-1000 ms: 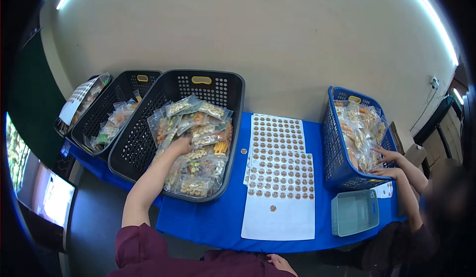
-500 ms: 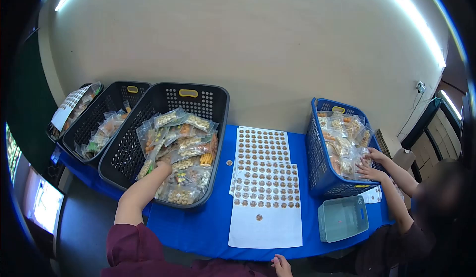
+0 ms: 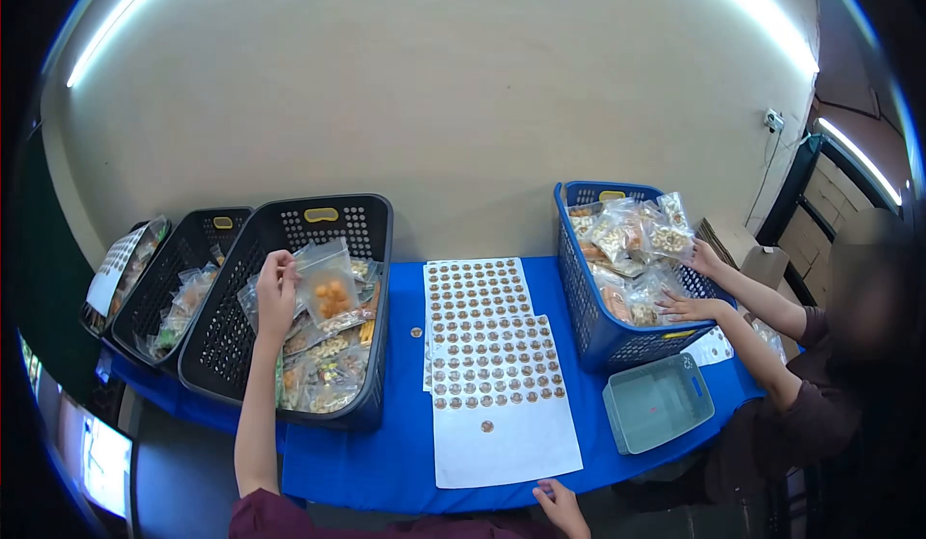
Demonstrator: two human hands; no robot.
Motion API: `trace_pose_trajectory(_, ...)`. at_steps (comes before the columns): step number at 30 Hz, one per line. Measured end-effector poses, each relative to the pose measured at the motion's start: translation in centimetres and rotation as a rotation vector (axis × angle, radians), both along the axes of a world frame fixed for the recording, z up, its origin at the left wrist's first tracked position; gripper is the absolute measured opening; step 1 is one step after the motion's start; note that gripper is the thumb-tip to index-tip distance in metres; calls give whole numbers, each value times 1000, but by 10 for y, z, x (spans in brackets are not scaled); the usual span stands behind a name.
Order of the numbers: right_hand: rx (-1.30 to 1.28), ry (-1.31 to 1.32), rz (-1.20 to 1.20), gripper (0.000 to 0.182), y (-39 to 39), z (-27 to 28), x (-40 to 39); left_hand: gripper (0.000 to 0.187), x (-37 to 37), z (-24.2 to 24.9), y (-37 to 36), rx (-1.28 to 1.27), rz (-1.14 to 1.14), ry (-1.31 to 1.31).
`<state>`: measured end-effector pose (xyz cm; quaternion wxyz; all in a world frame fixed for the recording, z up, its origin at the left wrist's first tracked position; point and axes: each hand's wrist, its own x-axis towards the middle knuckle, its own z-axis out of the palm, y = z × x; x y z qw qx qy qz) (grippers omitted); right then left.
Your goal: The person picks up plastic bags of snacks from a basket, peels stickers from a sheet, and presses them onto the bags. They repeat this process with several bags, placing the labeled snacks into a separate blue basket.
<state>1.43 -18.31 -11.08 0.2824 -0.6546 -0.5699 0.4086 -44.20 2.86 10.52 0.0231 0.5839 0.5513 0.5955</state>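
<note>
My left hand (image 3: 277,283) is raised over the large dark basket (image 3: 378,361), its fingers closed on the corner of a clear bag (image 3: 331,288) with round orange pieces inside. Under it, many clear snack bags (image 3: 328,370) fill the basket. At the table's front edge, my right hand (image 3: 562,507) has its thumb and fingers curled near the lower edge of a sheet of round stickers (image 3: 502,447); whether it holds anything is too small to tell. Another sticker sheet lies partly beneath that one. A single round sticker (image 3: 417,333) rests on the blue cloth.
Two more dark baskets (image 3: 224,223) stand at the left, the farther one with a sticker sheet (image 3: 116,274) on top. At the right, a co-worker's hands (image 3: 694,308) touch bags in a blue basket (image 3: 569,279), beside a green plastic tray (image 3: 617,423).
My left hand has risen out of the bags and now holds up one with orange pieces. The view has shifted. The co-worker's hands have moved apart, one lying on bags near the basket's front.
</note>
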Motion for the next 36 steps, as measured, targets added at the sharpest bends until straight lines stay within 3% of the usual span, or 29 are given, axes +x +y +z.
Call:
trace_pose_trajectory(3,149,-30,81,23,23,12,-2,7,64,19,-43,151,-121,-100)
trace_pose_trajectory(5,196,113,44,16,39,23,-8,7,107,20,-67,203,-263,-122)
trace_pose_trajectory(10,347,347,105,7,66,37,-10,2,193,-39,-87,-120,-380,-191)
trace_pose_trajectory(12,320,366,104,13,72,33,-6,3,218,-75,-90,-222,-431,-294)
trace_pose_trajectory(15,93,483,109,38,75,37,5,5,249,-104,-104,-377,-464,-514)
trace_pose_trajectory(19,-378,956,236,61,78,21,28,9,274,-133,-112,-443,-450,-681)
trace_pose_trajectory(23,-65,468,362,76,71,36,22,12,291,-138,-108,-563,-456,-1028)
trace_pose_trajectory(26,-191,602,337,79,78,26,27,12,299,-139,-101,-624,-494,-1199)
trace_pose_trajectory(30,-173,821,220,83,90,21,35,12,305,-140,-95,-776,-580,-1344)
trace_pose_trajectory(34,-411,852,406,41,106,31,58,20,318,-148,-91,-684,-529,-1413)
trace_pose_trajectory(36,-386,853,337,26,108,26,62,26,331,-132,-85,-622,-473,-1500)
